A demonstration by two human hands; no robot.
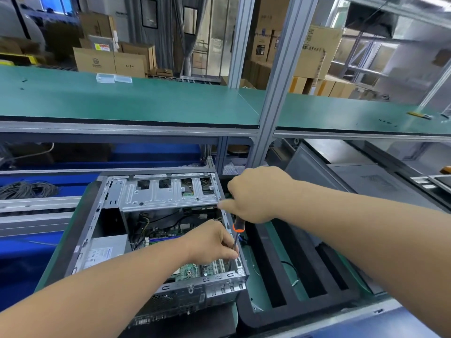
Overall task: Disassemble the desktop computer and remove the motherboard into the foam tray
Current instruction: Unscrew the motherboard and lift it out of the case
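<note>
Open computer case (pixel 156 240), motherboard (pixel 192 272) inside, beside black foam tray (pixel 292 264).

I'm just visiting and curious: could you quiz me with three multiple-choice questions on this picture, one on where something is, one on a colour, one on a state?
1. Where is the foam tray?
A. Right of the computer case
B. On the upper shelf
C. Inside the case

2. What colour is the band on the screwdriver?
A. Blue
B. Orange
C. Green

3. What is the right hand doing?
A. Lying flat on the tray
B. Hanging idle
C. Gripping the screwdriver

Answers: 1 A, the black slotted tray lies beside the case's right wall. 2 B, an orange ring shows below the hand. 3 C, its fingers curl round the handle.
</note>
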